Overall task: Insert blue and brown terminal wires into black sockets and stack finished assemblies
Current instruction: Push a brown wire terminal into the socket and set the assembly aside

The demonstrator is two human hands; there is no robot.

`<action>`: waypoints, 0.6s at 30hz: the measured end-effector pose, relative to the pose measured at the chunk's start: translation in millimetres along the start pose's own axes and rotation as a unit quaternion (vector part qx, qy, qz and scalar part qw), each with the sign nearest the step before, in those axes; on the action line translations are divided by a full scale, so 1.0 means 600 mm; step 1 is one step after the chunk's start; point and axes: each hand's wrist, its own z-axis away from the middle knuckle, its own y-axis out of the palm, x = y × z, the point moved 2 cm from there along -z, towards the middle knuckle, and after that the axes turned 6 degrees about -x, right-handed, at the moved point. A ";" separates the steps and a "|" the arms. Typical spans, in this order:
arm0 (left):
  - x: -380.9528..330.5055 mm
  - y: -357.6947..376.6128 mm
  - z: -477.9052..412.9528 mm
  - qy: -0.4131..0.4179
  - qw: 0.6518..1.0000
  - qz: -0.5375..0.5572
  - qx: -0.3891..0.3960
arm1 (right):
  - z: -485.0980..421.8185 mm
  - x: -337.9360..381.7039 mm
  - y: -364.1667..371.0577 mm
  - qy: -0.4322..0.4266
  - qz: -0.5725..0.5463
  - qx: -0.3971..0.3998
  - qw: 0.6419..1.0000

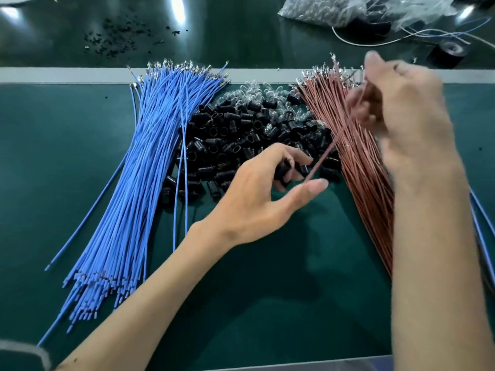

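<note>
Right hand (401,108), blurred, pinches one brown wire (325,153); left hand (257,194) curls round black socket (283,168); align terminal squarely, then push.

Green work mat (53,156); grey strip (67,75) across; glossy dark bench (227,28) beyond, overhead-light glare.

Both forearms are showing bare to the frame's bottom edge; the left hand (254,202) is wearing a long thumbnail (320,182), the right hand (407,116) blurring.
</note>
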 end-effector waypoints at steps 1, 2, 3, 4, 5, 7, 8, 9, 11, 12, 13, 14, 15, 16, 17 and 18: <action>-0.005 0.004 -0.001 -0.054 0.991 0.119 0.035 | 0.002 0.006 0.016 -0.016 -0.051 0.012 0.998; -0.009 0.007 -0.002 -0.091 0.969 0.218 0.071 | 0.003 0.010 0.031 -0.036 -0.080 0.019 0.996; -0.011 0.006 -0.004 -0.115 0.943 0.297 0.098 | 0.003 0.013 0.047 -0.059 -0.090 0.022 0.994; -0.012 0.000 -0.007 -0.139 0.912 0.367 0.116 | 0.004 0.015 0.061 -0.081 -0.095 0.022 0.992; -0.012 -0.010 -0.010 -0.160 0.882 0.427 0.120 | 0.003 0.015 0.073 -0.099 -0.101 0.020 0.990; -0.005 -0.034 -0.017 -0.185 0.837 0.504 0.102 | 0.003 0.013 0.086 -0.119 -0.121 0.013 0.985; -0.002 -0.044 -0.019 -0.187 0.831 0.517 0.088 | 0.004 0.012 0.088 -0.128 -0.128 0.010 0.983; 0.001 -0.051 -0.019 -0.182 0.840 0.509 0.057 | 0.005 0.010 0.090 -0.137 -0.135 0.010 0.981; 0.008 -0.059 -0.019 -0.157 0.886 0.431 -0.066 | 0.007 0.012 0.089 -0.169 -0.157 0.011 0.973; 0.011 -0.064 -0.018 -0.137 0.906 0.374 -0.146 | 0.007 0.015 0.089 -0.195 -0.166 0.010 0.967; 0.012 -0.067 -0.018 -0.117 0.911 0.333 -0.212 | 0.007 0.021 0.087 -0.227 -0.170 0.008 0.959; 0.012 -0.070 -0.018 -0.103 0.908 0.319 -0.253 | 0.007 0.028 0.086 -0.261 -0.169 0.008 0.951; 0.011 -0.070 -0.019 -0.098 0.901 0.323 -0.272 | 0.006 0.034 0.087 -0.289 -0.168 0.013 0.942; 0.011 -0.070 -0.021 -0.103 0.899 0.326 -0.272 | 0.005 0.038 0.088 -0.308 -0.169 0.020 0.936; 0.015 -0.069 -0.023 -0.118 0.906 0.307 -0.265 | 0.004 0.040 0.091 -0.315 -0.174 0.027 0.933; 0.019 -0.066 -0.025 -0.137 0.922 0.259 -0.254 | 0.002 0.039 0.092 -0.310 -0.181 0.032 0.933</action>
